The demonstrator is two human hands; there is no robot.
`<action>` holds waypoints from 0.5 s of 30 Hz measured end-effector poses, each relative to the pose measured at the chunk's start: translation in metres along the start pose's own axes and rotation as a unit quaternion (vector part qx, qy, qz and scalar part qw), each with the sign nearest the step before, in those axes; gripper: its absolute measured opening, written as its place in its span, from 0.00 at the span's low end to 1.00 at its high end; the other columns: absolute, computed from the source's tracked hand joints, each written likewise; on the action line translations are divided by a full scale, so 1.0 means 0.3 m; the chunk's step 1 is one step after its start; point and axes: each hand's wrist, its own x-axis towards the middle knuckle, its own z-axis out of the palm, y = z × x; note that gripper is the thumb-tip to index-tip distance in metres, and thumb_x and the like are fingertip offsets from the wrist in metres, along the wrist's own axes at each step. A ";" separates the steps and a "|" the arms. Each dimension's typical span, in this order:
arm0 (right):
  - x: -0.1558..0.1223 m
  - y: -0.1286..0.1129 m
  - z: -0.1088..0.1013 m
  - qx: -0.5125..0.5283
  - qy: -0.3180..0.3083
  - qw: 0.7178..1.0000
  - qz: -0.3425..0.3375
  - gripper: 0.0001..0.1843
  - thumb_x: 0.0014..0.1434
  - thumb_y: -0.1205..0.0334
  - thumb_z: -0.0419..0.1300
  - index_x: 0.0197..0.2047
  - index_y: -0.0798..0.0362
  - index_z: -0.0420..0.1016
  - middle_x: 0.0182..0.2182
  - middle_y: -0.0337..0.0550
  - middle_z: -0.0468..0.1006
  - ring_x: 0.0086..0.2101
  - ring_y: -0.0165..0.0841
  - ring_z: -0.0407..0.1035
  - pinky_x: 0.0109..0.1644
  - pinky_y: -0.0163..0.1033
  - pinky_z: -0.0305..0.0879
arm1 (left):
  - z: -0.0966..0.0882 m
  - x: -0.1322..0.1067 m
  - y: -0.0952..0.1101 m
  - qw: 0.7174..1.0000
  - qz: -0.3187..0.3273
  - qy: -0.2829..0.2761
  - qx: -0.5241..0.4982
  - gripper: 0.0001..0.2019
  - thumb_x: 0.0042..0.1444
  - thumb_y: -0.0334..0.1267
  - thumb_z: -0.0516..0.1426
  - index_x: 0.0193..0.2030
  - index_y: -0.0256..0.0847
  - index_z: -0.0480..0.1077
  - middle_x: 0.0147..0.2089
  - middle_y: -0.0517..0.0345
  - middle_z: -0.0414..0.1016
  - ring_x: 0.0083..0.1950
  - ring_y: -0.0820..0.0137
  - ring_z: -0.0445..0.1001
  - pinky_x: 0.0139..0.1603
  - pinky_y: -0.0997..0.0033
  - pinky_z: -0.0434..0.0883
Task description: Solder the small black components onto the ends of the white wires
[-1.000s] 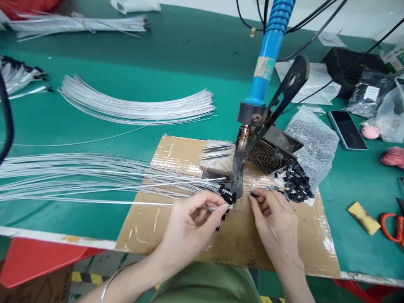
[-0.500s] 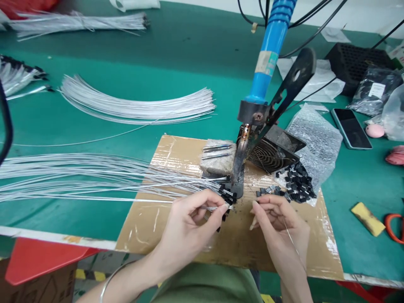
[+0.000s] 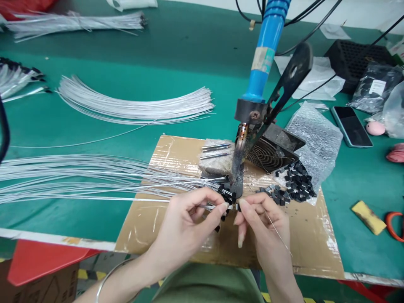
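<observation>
Between thumb and forefinger, my left hand point(image 3: 187, 225) pinches the end of a thin white wire point(image 3: 154, 200). My right hand point(image 3: 267, 229) is closed on a small black connector point(image 3: 238, 207), its metal end facing the wire's tip; whether they touch I cannot tell. A thin strand of what looks like solder wire point(image 3: 277, 233) also runs through the right fingers. Just above both hands, a blue soldering iron point(image 3: 259, 71) points down in its stand. Other wires with black connectors point(image 3: 225, 193) on their ends lie behind my left fingertips.
A pile of loose black connectors point(image 3: 296, 181) lies right of the small fan point(image 3: 268, 155). The cardboard sheet point(image 3: 315, 244) covers the front of the green table. Further out are a wire bundle point(image 3: 135, 105), a phone point(image 3: 352, 126), a yellow sponge point(image 3: 368, 217) and orange-handled scissors point(image 3: 393, 227).
My right hand has moved left from near the connector pile, bringing the small black connector up to the wire tip. My left hand keeps its pinch almost in place.
</observation>
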 end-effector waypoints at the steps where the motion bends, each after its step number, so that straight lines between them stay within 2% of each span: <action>1: 0.000 0.005 0.001 0.007 -0.003 1.000 0.007 0.16 0.64 0.49 0.75 0.36 0.52 0.80 0.22 0.35 0.82 0.15 0.23 0.71 0.18 0.25 0.69 | -0.001 0.001 0.003 1.000 -0.004 -0.001 -0.005 0.08 0.58 0.36 0.64 0.29 0.38 0.81 0.23 0.59 0.76 0.21 0.76 0.62 0.21 0.76 0.57; 4: 0.001 0.017 0.000 0.024 -0.018 0.999 0.018 0.17 0.65 0.48 0.75 0.37 0.53 0.79 0.22 0.33 0.80 0.14 0.21 0.68 0.17 0.23 0.65 | -0.003 0.004 0.013 0.999 -0.006 -0.010 -0.034 0.06 0.57 0.34 0.63 0.29 0.38 0.80 0.29 0.55 0.84 0.25 0.74 0.71 0.25 0.78 0.66; 7: 0.003 0.022 0.002 0.029 -0.036 0.999 0.029 0.18 0.65 0.47 0.74 0.37 0.53 0.79 0.22 0.33 0.80 0.14 0.20 0.67 0.17 0.22 0.63 | -0.004 0.009 0.021 0.998 -0.004 -0.026 -0.065 0.07 0.57 0.32 0.64 0.28 0.38 0.79 0.30 0.55 0.85 0.29 0.72 0.77 0.29 0.79 0.71; 15: 0.004 0.019 0.005 0.039 -0.042 0.997 0.044 0.18 0.65 0.47 0.74 0.37 0.53 0.79 0.21 0.32 0.78 0.14 0.19 0.65 0.17 0.21 0.61 | -0.005 0.012 0.029 0.994 -0.028 -0.038 -0.103 0.07 0.57 0.32 0.65 0.28 0.39 0.78 0.31 0.56 0.85 0.32 0.72 0.79 0.32 0.81 0.72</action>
